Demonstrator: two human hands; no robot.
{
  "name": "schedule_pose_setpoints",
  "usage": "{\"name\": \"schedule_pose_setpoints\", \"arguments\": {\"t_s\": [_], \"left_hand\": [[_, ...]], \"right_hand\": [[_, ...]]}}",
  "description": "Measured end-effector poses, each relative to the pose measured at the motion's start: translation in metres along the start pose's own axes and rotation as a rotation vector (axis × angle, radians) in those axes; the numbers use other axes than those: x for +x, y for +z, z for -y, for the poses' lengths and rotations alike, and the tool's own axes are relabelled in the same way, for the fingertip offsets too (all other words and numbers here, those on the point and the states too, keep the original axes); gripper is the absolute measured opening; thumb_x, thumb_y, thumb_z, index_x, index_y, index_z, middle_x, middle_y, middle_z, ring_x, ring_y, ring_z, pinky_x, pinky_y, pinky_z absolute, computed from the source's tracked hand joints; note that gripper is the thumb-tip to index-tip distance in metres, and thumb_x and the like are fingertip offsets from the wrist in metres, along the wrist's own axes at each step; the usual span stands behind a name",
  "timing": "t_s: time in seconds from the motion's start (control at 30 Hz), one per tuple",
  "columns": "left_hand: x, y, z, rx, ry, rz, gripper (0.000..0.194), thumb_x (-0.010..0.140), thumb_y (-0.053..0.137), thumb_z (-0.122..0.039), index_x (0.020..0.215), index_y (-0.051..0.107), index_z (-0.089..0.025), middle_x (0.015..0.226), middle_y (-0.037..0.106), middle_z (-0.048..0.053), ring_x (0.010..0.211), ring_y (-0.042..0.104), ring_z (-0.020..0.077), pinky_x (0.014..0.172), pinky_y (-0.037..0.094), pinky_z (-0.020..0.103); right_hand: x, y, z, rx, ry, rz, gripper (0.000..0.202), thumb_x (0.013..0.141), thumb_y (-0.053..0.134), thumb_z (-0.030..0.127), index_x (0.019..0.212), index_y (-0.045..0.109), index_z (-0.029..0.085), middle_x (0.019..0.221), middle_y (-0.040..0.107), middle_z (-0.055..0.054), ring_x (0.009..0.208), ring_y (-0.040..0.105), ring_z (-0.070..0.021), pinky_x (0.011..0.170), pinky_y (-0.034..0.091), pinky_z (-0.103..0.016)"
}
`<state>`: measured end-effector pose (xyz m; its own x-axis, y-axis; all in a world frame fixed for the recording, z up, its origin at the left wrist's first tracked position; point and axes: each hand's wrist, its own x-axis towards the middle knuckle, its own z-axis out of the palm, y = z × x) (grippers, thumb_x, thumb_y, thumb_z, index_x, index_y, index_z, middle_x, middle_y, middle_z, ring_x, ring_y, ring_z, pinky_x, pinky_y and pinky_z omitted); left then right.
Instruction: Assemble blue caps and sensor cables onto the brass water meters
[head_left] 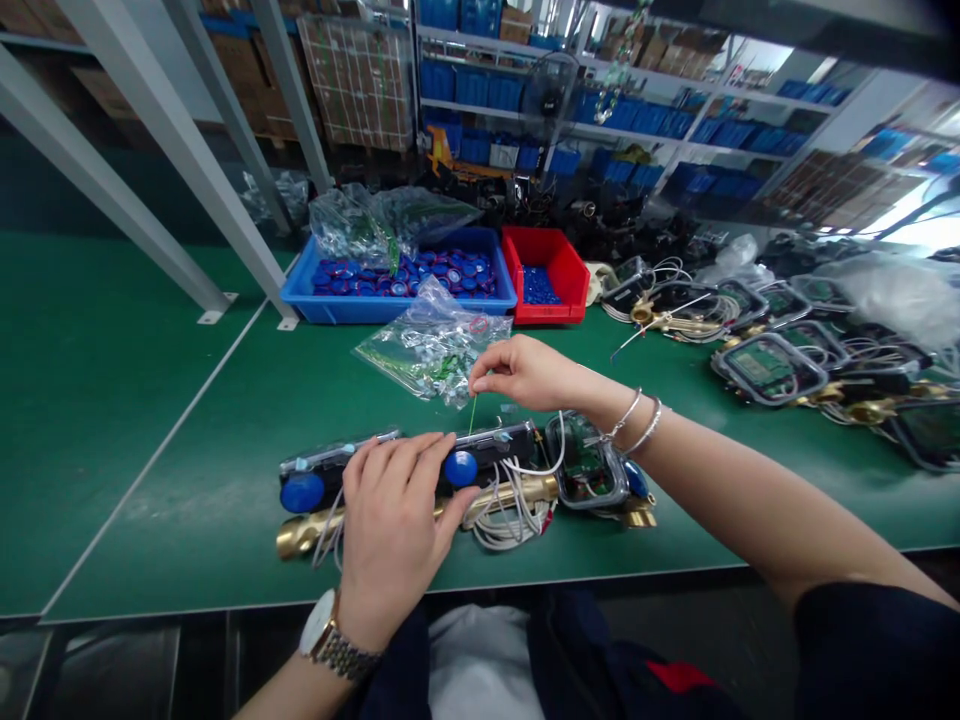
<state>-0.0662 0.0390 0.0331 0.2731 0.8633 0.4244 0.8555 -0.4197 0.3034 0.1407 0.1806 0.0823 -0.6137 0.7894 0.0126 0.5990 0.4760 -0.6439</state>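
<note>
My left hand (397, 505) lies across a meter unit with a black housing (487, 447) and a brass pipe (536, 488). Its fingers rest on the housing and the thumb presses near the pipe. Between the thumb and fingertips of my right hand (517, 370) is a thin green strand (472, 412), hanging down to the housing's far edge. Blue round caps (460, 468) hang at the housings' front. A coil of grey cable (506, 520) lies against the pipe. Beside it sits a clear-framed box with a circuit board (587, 460).
Behind my hands lies a clear bag of small light-blue parts (442, 350). A blue tray (300, 290) of blue caps and a red bin (577, 285) of small blue pieces stand farther back. More meter units (772, 368) crowd the right. Grey posts (180, 150) rise at left.
</note>
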Motion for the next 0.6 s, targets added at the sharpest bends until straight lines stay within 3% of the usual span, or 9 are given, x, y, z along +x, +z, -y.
{"name": "schedule_pose_setpoints", "arguments": {"t_s": [0.13,0.6], "left_hand": [[0.0002,0.0053,0.0006,0.004,-0.015,0.022,0.048,0.088,0.071,-0.040,0.132,0.058,-0.024,0.125,0.068,0.006,0.115,0.059,0.0272,0.111,0.031,0.052],[0.0008,0.0070,0.0015,-0.023,-0.034,-0.002,0.047,0.088,0.072,-0.038,0.131,0.060,-0.025,0.123,0.069,0.007,0.113,0.061,0.0283,0.108,0.030,0.052]], "right_hand": [[0.0050,-0.0002,-0.0030,-0.134,-0.038,-0.027,0.012,0.090,0.065,0.018,0.088,0.077,0.019,0.085,0.070,-0.001,0.079,0.060,-0.0133,0.075,0.040,-0.027],[0.0042,0.0079,0.0024,-0.173,-0.102,0.033,0.012,0.092,0.066,0.020,0.090,0.078,0.020,0.084,0.065,-0.001,0.078,0.057,-0.0121,0.072,0.037,-0.025]]}}
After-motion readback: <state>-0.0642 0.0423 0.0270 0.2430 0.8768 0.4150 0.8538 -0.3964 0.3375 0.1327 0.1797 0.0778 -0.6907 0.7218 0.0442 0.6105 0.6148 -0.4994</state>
